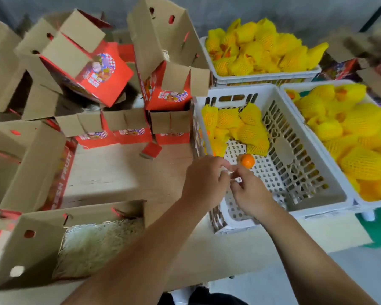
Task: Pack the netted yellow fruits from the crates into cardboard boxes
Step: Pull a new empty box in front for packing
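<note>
We see both hands meet over the near-left part of the half-empty white crate (273, 137). The left hand (205, 181) and right hand (251, 192) pinch something small between their fingertips; what it is we cannot tell. A bare orange fruit (247, 160) lies just beyond them, netted yellow fruits (235, 126) fill the crate's far-left corner, and an open cardboard box (42, 249) sits at the table's near-left edge.

Motion blur is smearing the stacked cardboard boxes (110, 69) and their printed labels past reading. The right-hand crate (330, 137) is running off the picture's edge. Whatever the left hand (204, 181) and right hand (249, 194) are pinching between their fingertips is too small to tell. Both forearms are hiding part of the counter (123, 172).
</note>
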The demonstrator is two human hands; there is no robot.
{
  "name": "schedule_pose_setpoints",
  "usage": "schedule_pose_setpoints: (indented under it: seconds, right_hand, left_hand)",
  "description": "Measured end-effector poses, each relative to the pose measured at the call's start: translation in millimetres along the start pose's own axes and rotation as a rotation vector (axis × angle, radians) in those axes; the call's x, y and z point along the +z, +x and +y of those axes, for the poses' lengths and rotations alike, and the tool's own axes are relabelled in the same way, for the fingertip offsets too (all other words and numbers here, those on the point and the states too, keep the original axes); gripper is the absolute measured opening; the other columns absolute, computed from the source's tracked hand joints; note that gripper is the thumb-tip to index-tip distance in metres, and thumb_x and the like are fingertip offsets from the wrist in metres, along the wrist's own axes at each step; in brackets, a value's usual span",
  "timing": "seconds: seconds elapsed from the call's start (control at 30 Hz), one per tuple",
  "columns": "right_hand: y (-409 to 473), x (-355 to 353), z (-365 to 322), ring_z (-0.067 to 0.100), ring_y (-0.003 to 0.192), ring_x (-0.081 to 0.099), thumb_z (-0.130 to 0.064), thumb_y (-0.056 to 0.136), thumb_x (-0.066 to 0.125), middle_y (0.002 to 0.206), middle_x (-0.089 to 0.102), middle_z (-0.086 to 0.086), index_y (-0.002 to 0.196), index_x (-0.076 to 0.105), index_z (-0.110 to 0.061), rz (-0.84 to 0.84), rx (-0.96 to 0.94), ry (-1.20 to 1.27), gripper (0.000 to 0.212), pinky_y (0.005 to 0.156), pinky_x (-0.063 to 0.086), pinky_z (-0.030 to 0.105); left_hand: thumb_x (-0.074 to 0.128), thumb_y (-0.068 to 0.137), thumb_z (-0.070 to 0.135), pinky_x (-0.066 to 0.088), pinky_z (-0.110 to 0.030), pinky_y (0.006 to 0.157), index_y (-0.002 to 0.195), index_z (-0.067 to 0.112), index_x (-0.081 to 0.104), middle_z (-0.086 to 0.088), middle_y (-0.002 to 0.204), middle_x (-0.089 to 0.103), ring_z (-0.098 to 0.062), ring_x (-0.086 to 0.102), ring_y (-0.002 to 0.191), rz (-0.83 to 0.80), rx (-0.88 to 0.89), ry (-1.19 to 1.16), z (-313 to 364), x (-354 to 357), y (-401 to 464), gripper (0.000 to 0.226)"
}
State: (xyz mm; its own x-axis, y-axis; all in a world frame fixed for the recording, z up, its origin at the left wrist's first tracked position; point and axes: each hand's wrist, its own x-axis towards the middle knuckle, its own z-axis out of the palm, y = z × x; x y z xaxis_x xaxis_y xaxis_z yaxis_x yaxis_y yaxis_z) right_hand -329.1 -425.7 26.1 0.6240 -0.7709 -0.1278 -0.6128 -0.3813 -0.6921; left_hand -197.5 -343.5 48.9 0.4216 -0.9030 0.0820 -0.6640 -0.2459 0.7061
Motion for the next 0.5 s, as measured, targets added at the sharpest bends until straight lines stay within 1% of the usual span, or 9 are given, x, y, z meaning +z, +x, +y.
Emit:
schedule_pose_setpoints:
  seconds: [0.1,0.13,0.17,0.2,0.27,0.33,0.4,0.43,0.5]
  right_hand:
    - [12,-12,33,0.005,0.073,0.054,-0.021,0.101,0.045,0.099,0.062,-0.009,0.124,0.048,-0.028,-0.288,0.159,-0.074,0.024,0.063,0.040,0.027]
    - [19,-16,39,0.007,0.079,0.055,-0.027,0.102,0.045,0.109,0.061,-0.010,0.131,0.045,-0.029,-0.390,0.201,-0.119,0.030,0.067,0.040,0.025]
    - [30,-21,44,0.013,0.090,0.059,-0.032,0.103,0.046,0.128,0.060,-0.004,0.146,0.039,-0.027,-0.473,0.236,-0.184,0.043,0.072,0.041,0.024]
    - [43,-25,49,0.020,0.103,0.061,-0.036,0.104,0.047,0.147,0.052,0.003,0.156,0.030,-0.024,-0.526,0.269,-0.254,0.056,0.076,0.041,0.024]
    - [73,-31,56,0.027,0.111,0.061,-0.039,0.105,0.050,0.159,0.039,0.010,0.163,0.017,-0.021,-0.525,0.319,-0.337,0.069,0.077,0.045,0.030]
    - [103,-31,59,0.032,0.114,0.061,-0.033,0.103,0.054,0.158,0.034,0.013,0.162,0.016,-0.021,-0.438,0.336,-0.386,0.071,0.078,0.052,0.037]
    - [129,-23,63,0.039,0.127,0.051,-0.030,0.100,0.057,0.157,0.031,0.013,0.160,0.021,-0.022,-0.331,0.316,-0.465,0.071,0.094,0.052,0.046]
    - [139,-17,65,0.042,0.133,0.045,-0.029,0.099,0.058,0.157,0.031,0.012,0.160,0.022,-0.021,-0.293,0.282,-0.502,0.071,0.101,0.049,0.049]
    - [156,3,68,0.043,0.139,0.036,-0.028,0.097,0.062,0.160,0.028,0.011,0.160,0.020,-0.018,-0.287,0.117,-0.514,0.077,0.106,0.043,0.052]
  left_hand:
    - [0.055,0.097,0.035,0.021,-0.043,0.118,0.122,0.026,0.068,0.002,0.134,0.059,-0.029,0.031,0.141,-0.157,0.055,0.409,4,21,27,0.030]
    - [0.054,0.096,0.035,0.014,-0.045,0.121,0.121,0.024,0.068,0.000,0.135,0.056,-0.032,0.025,0.144,-0.226,0.064,0.537,4,24,34,0.030]
    - [0.053,0.095,0.035,0.011,-0.048,0.122,0.115,0.023,0.068,-0.001,0.132,0.057,-0.033,0.026,0.143,-0.276,0.063,0.645,6,27,39,0.028]
    - [0.053,0.095,0.034,0.011,-0.050,0.122,0.107,0.023,0.069,-0.002,0.124,0.061,-0.033,0.031,0.139,-0.314,0.053,0.738,10,29,44,0.023]
    - [0.054,0.096,0.033,0.011,-0.053,0.123,0.092,0.026,0.068,0.002,0.106,0.067,-0.030,0.040,0.129,-0.376,0.019,0.890,17,34,53,0.016]
    - [0.056,0.097,0.032,0.012,-0.053,0.123,0.091,0.027,0.069,0.007,0.101,0.067,-0.028,0.041,0.128,-0.386,-0.003,0.964,20,38,58,0.016]
    - [0.055,0.098,0.030,0.013,-0.052,0.123,0.091,0.027,0.073,0.007,0.100,0.068,-0.028,0.042,0.129,-0.352,-0.016,0.958,18,43,62,0.020]
    - [0.054,0.099,0.029,0.013,-0.051,0.123,0.091,0.026,0.073,0.006,0.098,0.069,-0.028,0.044,0.127,-0.333,-0.020,0.943,17,45,63,0.021]
    - [0.051,0.100,0.029,0.014,-0.052,0.123,0.091,0.025,0.073,0.005,0.096,0.070,-0.027,0.048,0.121,-0.285,-0.020,0.923,16,46,63,0.024]
